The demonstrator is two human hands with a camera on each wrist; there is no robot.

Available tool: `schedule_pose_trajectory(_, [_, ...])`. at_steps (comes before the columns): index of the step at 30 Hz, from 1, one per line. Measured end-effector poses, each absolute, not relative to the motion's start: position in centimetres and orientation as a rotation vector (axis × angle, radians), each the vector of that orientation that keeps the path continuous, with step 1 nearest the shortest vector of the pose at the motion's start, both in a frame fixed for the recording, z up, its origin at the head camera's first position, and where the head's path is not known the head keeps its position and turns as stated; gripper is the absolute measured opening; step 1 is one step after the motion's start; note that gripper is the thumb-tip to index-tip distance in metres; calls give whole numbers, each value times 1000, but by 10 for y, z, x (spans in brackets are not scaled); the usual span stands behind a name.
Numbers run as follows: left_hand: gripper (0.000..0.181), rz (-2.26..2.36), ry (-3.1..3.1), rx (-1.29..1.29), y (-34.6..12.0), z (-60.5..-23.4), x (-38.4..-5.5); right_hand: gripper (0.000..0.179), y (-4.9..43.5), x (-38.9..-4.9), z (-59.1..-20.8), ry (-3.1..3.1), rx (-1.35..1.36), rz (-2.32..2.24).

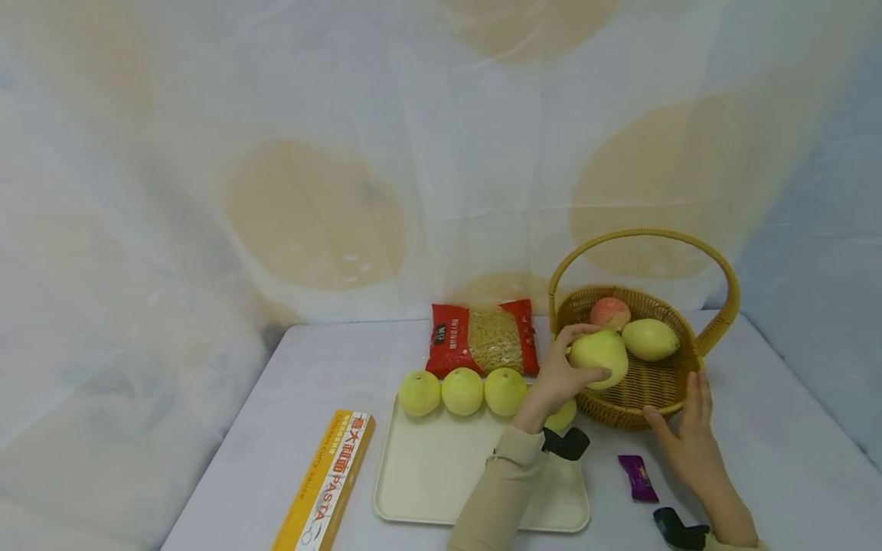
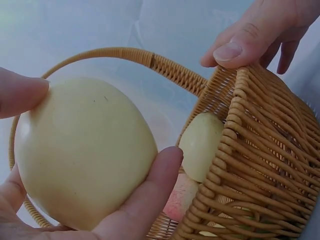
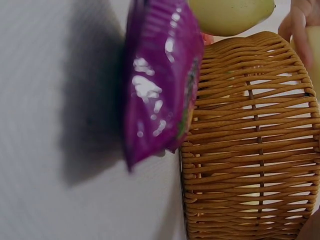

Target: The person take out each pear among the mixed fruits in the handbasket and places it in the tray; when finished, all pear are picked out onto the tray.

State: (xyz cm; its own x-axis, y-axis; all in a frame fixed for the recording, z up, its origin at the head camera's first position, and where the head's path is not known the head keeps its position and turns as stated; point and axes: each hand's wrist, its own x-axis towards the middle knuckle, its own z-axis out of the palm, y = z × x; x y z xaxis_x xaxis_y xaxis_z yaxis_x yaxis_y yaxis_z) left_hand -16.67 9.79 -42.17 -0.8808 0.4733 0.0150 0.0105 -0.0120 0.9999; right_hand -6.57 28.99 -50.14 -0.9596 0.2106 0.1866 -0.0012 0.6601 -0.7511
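Observation:
My left hand (image 1: 568, 371) holds a rounded, pale yellow-green fruit (image 1: 599, 360) between thumb and fingers, over the near left side of a brown wicker basket (image 1: 630, 417). In the left wrist view the same fruit (image 2: 87, 155) fills much of the picture. Inside the basket lie a reddish peach (image 1: 610, 314) and another yellow-green fruit (image 1: 651, 339). My right hand (image 1: 696, 444) touches the basket's near right rim, fingers extended along the outside. The left wrist view shows its thumb (image 2: 230, 51) on the rim.
A cream tray (image 1: 441, 490) has a row of several yellow-green fruits (image 1: 462, 392) along its far edge. Behind it lies a red pasta bag (image 1: 482, 337). A yellow pasta box (image 1: 324, 482) is at left; a purple wrapped candy (image 1: 638, 478) lies before the basket, whose tall handle (image 1: 644, 233) arches up.

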Motion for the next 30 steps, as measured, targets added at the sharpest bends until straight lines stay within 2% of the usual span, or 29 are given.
schedule_pose_trajectory(13, [58, 1922, 1963, 532, 75, -430, -157, 87, 292, -67, -507, -2648, -196, 1178])
schedule_pose_trajectory(30, [68, 1819, 2003, 713, 49, -434, -150, 87, 293, -67, -504, -2622, -164, 1212])
